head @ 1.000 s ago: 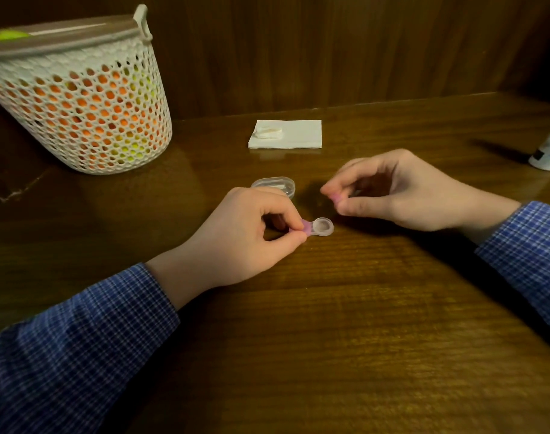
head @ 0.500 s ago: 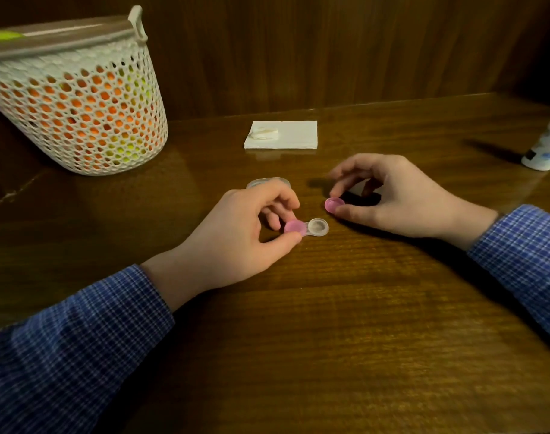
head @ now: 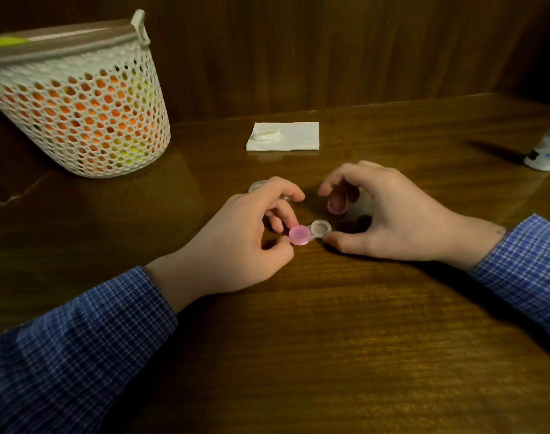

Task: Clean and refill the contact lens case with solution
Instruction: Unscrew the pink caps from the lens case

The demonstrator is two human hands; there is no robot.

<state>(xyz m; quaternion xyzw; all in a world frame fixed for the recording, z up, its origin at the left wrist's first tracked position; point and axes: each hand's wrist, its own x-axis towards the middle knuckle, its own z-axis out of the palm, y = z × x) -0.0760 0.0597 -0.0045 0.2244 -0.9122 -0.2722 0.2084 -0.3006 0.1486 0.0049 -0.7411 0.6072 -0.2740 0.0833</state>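
Note:
The contact lens case [head: 311, 232] lies on the wooden table, its left well under a pink cap [head: 299, 235] and its right well [head: 321, 228] uncovered. My left hand [head: 236, 242] pinches the capped end between thumb and fingers. A second, loose pink cap [head: 337, 207] rests on the table just behind the case, under the arched fingers of my right hand [head: 389, 214]. That hand's thumb tip touches the case's open end. The solution bottle [head: 546, 148] stands at the far right edge, partly cut off.
A folded white napkin [head: 292, 137] with a small white pad [head: 264, 135] lies at the back centre. A white mesh basket [head: 79, 98] with orange and yellow contents stands back left. A clear lid [head: 257, 185] peeks out behind my left hand.
My right hand has set the loose pink cap on the table and shifted left, so its thumb now meets the case. My left fingers have drawn back, exposing the capped well.

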